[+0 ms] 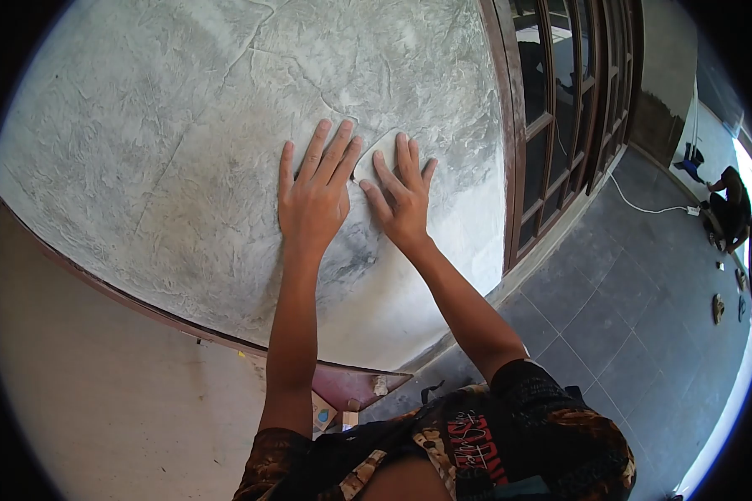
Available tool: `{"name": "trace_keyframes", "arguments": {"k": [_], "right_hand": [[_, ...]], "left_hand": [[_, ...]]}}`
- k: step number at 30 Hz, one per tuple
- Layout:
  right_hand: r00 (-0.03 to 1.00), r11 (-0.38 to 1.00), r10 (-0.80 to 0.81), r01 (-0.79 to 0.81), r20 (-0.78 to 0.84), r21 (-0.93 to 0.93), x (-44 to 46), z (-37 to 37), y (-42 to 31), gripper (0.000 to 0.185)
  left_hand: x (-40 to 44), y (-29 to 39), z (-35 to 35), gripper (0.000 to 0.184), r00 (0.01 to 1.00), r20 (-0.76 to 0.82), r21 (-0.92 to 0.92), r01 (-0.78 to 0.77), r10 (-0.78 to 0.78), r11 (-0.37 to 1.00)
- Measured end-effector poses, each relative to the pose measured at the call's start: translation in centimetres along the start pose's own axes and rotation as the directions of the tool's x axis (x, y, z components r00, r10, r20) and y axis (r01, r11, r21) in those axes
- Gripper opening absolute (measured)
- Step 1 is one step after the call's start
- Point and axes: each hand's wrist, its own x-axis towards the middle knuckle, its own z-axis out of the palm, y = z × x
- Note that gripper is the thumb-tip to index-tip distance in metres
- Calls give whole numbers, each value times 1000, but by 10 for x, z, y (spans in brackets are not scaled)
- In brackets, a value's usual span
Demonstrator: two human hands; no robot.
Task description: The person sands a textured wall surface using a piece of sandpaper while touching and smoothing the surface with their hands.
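Note:
Both palms face a grey, roughly textured plastered wall panel (184, 142). My left hand (316, 188) lies flat on it, fingers apart and pointing up, thumb tucked near the palm. Just to its right, my right hand (403, 194) rests with spread fingers over the edge of a smooth, pale flat piece or patch (374, 169). A thin dark line marks that pale area's lower left edge; how it is joined to the wall cannot be made out. Neither hand grips anything. Cracks run across the surface above my fingers.
Brown-framed windows (551, 125) stand on the right. A white cable (643, 207) lies on the grey tiled floor (602, 326). Another person (731, 209) crouches at the far right, near sandals (718, 309). Small boxes (322, 412) sit below the panel.

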Motion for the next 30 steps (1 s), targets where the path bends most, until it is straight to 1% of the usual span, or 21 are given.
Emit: {"name": "trace_keyframes", "arguments": {"k": [1,3,5,7,9,10,11,13,15,17,20,21,23,25,26,27,28,30], "right_hand": [[1000,1000,4,-4,-1,3,-9,1,1,49],[997,998,60,-61,47,4,-46,5,11,49],[968,980,200,-195,150,-44,-90,1,8,50],[977,982,189,-188,100,-15,-85,10,11,50],[996,996,88,-88,-23,26,-24,8,-1,50],[998,998,55,-54,-30,44,-4,6,-5,49],[998,997,62,-61,-27,47,-13,6,-3,49],[995,996,87,-87,39,6,-45,8,8,49],[967,973,229,-226,110,-34,-103,15,19,49],[977,979,203,-203,63,-10,-93,17,18,49],[995,995,89,-87,-39,54,-10,10,0,46],[995,994,96,-94,-38,55,-15,10,0,46],[996,996,84,-83,18,-15,-32,10,6,45],[984,986,162,-159,80,-42,-90,15,20,45],[982,984,174,-172,73,-40,-93,14,15,44],[980,982,186,-184,63,-39,-91,14,13,43],[989,989,149,-149,20,-18,-80,20,18,42],[997,997,66,-65,-50,31,-15,17,0,41]], "left_hand": [[-1,-1,-1,52,1000,-2,3,0,0,1000],[1,-2,-1,52,1000,-1,6,-8,8,1000],[-3,-1,-1,52,1000,6,3,-9,9,1000],[-1,-1,1,52,1000,-10,1,-8,8,1000],[-1,0,0,52,1000,-3,0,1,-1,1000],[-1,0,-1,52,1000,1,9,6,-6,1000],[-3,-1,-1,52,1000,9,10,4,-5,1000],[-1,-2,2,52,1000,-10,-3,-1,1,1000],[-1,0,1,52,1000,-6,10,-4,4,1000],[1,-2,0,52,1000,-3,24,-8,8,1000],[0,0,-1,51,1000,10,59,2,-3,998],[-1,0,-1,51,1000,5,49,4,-4,999],[1,-1,0,51,1000,-6,40,-1,1,999],[-2,-2,2,52,1000,2,-5,-1,1,1000],[-3,-3,1,52,1000,3,-1,2,-2,1000],[-1,-4,2,52,1000,0,1,-1,1,1000],[-2,-2,2,53,1000,1,-2,0,0,1000],[0,1,1,53,1000,-1,-5,12,-12,1000]]}}
